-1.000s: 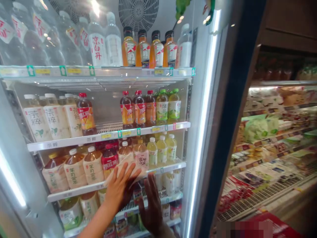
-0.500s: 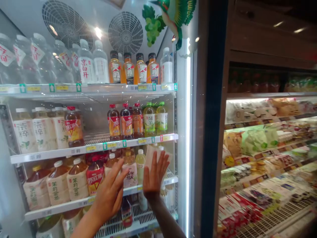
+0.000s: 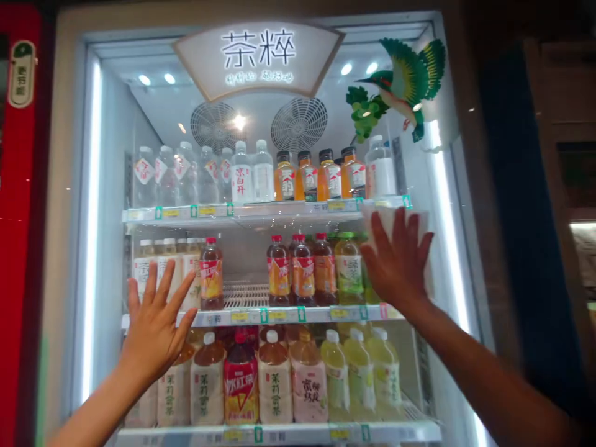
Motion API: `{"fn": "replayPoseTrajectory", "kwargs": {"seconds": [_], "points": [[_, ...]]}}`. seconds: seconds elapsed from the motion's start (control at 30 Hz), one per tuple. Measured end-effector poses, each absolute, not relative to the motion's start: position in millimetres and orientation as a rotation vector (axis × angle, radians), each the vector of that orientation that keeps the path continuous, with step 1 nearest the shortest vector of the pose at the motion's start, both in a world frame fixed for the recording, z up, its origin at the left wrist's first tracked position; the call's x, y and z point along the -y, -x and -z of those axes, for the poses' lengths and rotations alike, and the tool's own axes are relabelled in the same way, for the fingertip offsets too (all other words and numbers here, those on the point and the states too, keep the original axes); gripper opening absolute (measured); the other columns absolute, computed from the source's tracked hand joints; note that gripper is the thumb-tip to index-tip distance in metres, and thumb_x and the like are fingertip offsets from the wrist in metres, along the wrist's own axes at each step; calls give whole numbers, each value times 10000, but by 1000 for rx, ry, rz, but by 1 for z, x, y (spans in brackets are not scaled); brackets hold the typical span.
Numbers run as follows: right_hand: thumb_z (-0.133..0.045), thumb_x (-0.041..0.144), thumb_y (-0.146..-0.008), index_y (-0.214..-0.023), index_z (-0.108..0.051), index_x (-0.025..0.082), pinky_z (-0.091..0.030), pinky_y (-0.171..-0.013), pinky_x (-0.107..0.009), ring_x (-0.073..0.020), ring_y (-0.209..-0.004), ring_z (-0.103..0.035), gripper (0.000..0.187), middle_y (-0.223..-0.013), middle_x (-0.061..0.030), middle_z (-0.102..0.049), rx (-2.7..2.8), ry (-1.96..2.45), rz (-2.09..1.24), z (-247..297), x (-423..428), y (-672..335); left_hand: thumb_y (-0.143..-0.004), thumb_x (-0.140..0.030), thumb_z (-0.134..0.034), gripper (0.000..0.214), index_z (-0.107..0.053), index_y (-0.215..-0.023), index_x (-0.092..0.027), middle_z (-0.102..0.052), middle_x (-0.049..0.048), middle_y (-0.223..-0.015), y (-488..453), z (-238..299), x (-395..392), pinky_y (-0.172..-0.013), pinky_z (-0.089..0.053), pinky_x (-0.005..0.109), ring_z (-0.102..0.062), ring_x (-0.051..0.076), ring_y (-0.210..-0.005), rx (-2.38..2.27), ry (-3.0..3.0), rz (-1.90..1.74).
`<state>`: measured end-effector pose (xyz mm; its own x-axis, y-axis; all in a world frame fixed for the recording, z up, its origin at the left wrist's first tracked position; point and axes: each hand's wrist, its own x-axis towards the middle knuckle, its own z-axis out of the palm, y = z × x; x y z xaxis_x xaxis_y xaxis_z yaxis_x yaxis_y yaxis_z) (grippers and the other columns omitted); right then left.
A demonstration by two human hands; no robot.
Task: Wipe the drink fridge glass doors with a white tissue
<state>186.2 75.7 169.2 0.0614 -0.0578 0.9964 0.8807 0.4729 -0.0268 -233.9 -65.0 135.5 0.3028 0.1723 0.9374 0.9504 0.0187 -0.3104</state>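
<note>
My left hand (image 3: 156,329) lies flat with spread fingers on the glass door (image 3: 112,186) of a drinks cooler, holding nothing. It is in front of a row of tea bottles (image 3: 162,273) and a red-capped iced tea bottle (image 3: 211,276). Higher up and to the right, my right hand (image 3: 395,264) presses a white cloth (image 3: 395,217) against the glass. The cloth is partly hidden under my fingers. Behind that hand stand green-capped tea bottles (image 3: 348,267), at the end of a shelf (image 3: 279,316).
A lit sign with Chinese characters (image 3: 258,56) tops the cooler, with round fans (image 3: 298,124) behind the glass. A bird-and-grapes decoration (image 3: 400,81) sits at the upper right. A red panel (image 3: 18,186) stands to the left, and a dark blue post (image 3: 526,217) to the right.
My view has moved back, showing the whole cooler front. My hands have spread apart and risen on the glass, with the white cloth now high at the right under my right hand.
</note>
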Motion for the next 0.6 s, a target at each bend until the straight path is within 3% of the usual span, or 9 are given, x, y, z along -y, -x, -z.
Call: {"fn": "replayPoseTrajectory", "kwargs": {"seconds": [0.1,0.2,0.27,0.33,0.43,0.5,0.6], "points": [[-346,800,-975,-1544,-480,257,-20,-1237,-736,-389,-1609,-88,798,-1740,-97,-189,1487,646,751,-187,-58,-138,-999,-327,-484,718,-148,-1631,-388,-108,46,-1754,254,-140,64,-1282,-57,699,-33,326,-1621,1124,1414,875],[-609,798,-863,-1433,-580,389,-197,-1269,-685,-337,-1525,-388,702,-1649,23,-421,2007,220,786,-171,-29,-68,-994,-330,-494,724,-157,-1634,-364,-104,54,-1754,272,-142,67,-1291,-47,679,-28,325,-1622,1109,1426,853],[-627,775,-863,-1397,-612,363,-274,-1259,-628,-304,-1457,-495,676,-1591,24,-502,2179,106,859,-186,-20,-43,-989,-321,-502,722,-179,-1634,-346,-112,58,-1753,287,-139,75,-1298,-54,662,-34,323,-1622,1100,1443,839],[-475,818,-890,-1321,-674,236,-238,-1235,-608,-326,-1469,-459,751,-1574,-46,-508,2070,200,950,-237,-20,-39,-979,-295,-514,715,-216,-1629,-323,-135,67,-1750,306,-124,87,-1305,-86,644,-59,319,-1621,1107,1474,842],[-168,836,-788,-1063,-738,11,-214,-1114,-645,-452,-1474,-314,1040,-1582,-210,-394,1675,492,965,-341,-27,-33,-953,-229,-530,687,-309,-1601,-285,-232,89,-1726,341,-61,104,-1304,-194,606,-159,306,-1610,1181,1561,867],[-220,794,-821,-1069,-750,15,-176,-1126,-685,-456,-1500,-277,974,-1597,-251,-367,1460,609,857,-379,-26,0,-932,-182,-523,632,-416,-1544,-300,-400,83,-1652,368,9,114,-1273,-316,576,-300,292,-1568,1246,1638,954],[-285,752,-819,-1055,-748,22,-206,-1134,-652,-437,-1498,-283,896,-1597,-236,-385,1582,447,906,-343,-3,97,-898,-197,-581,458,-617,-1312,-388,-687,24,-1329,405,129,132,-1062,-576,404,-617,221,-1316,1422,1646,1248]]}}
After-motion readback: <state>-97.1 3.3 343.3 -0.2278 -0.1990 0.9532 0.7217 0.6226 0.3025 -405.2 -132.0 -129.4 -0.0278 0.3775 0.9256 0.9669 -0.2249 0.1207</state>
